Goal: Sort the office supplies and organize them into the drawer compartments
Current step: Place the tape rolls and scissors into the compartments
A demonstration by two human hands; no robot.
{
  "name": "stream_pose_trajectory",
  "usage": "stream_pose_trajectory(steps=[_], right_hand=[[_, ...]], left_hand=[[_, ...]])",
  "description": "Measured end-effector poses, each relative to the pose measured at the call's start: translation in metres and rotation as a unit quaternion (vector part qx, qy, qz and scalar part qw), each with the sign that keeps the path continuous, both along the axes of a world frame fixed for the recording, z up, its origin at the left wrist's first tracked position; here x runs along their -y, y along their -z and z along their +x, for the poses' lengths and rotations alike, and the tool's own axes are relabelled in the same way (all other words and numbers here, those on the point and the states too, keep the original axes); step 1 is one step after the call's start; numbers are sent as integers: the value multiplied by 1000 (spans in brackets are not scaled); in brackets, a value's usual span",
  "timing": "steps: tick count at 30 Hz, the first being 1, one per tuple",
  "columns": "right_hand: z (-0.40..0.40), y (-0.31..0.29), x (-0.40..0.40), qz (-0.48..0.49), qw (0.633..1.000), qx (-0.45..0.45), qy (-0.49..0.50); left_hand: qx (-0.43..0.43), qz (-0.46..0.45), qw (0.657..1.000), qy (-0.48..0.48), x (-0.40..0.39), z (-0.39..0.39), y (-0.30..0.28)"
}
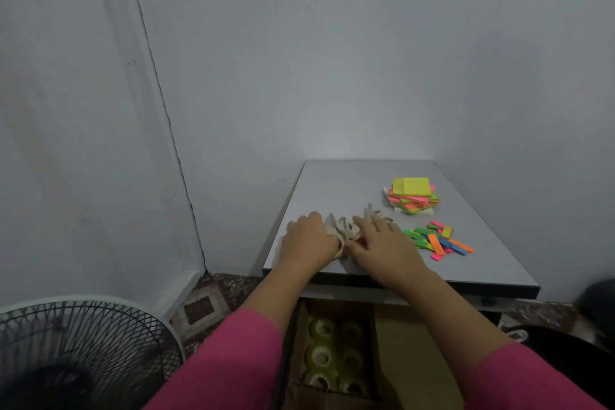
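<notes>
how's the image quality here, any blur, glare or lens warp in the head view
Head view: dim, flat light, with a soft bright patch on the wall above the table; wide-angle warp bows the wall corner line at left; the fan and the dark shape at the right edge look smeared; the pale items under the left hand and right hand are too soft to identify; the sticky note stack and coloured strips stay fairly crisp.

Head-worn view, facing forward-down, close over table (332, 183)
</notes>
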State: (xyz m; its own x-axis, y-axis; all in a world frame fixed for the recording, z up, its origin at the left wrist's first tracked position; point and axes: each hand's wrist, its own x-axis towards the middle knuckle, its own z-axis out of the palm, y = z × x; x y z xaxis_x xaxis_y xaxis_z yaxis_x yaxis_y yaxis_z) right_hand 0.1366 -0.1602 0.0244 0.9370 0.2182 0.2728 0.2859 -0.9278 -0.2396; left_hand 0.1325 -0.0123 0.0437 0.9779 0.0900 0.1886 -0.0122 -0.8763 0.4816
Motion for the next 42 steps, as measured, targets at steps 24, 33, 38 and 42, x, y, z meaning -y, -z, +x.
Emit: stream_pose_trajectory(steps=[24, 33, 38, 42], right_hand=[[-20, -8, 5, 201, 979, -31, 14], [-71, -15, 22, 242, 970, -1, -32], [-113, 1, 48, 269, 961, -30, -49], [-139, 25, 78, 282, 953, -100, -48]], left_hand=[[0, 114, 993, 20, 10, -12, -12], [69, 43, 995, 56, 15, -49, -18], [77, -7, 991, 106, 22, -92, 6], [28, -45, 988, 144, 27, -124, 36]])
